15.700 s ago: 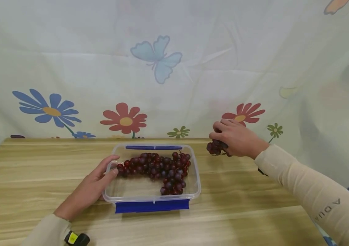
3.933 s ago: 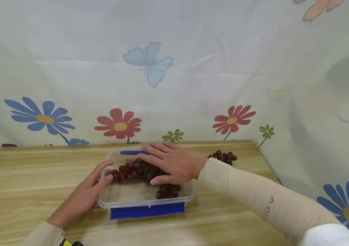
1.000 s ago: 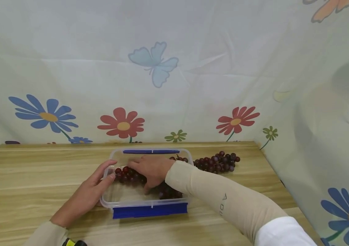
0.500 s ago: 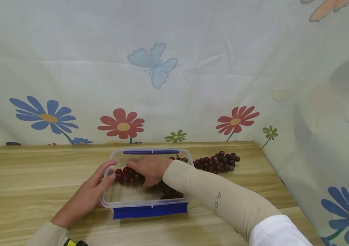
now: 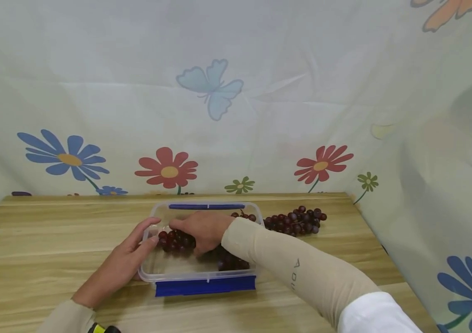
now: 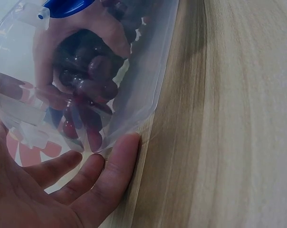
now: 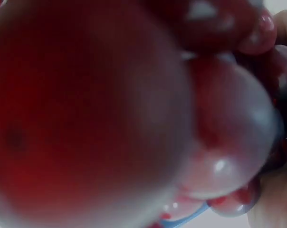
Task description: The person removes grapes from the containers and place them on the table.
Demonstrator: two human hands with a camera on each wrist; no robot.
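Note:
A clear plastic food container [image 5: 148, 270] with blue latches stands on the table, dark red grapes [image 5: 173, 241] inside it. My right hand [image 5: 207, 229] reaches down into it, thumb and fingers curled round the grapes; the forearm hides part of them. Through the container wall in the left wrist view, that hand is seen around the bunch. My left hand [image 5: 125, 259] holds the container's left end, thumb and index finger at the rim, other fingertips against the outer wall [image 6: 148, 85]. Large, blurred grapes [image 7: 229, 128] fill the right wrist view.
Another bunch of grapes [image 5: 296, 222] lies on the wooden table [image 5: 73, 231], just right of the container. Behind the table hangs a pale cloth [image 5: 261, 115] printed with flowers and a butterfly; it also borders the right side.
Earlier my right hand held a bunch right of the container, later lay spread over the grapes inside. Now it grips the grapes inside, barely moved this last second. My left hand stays at the container.

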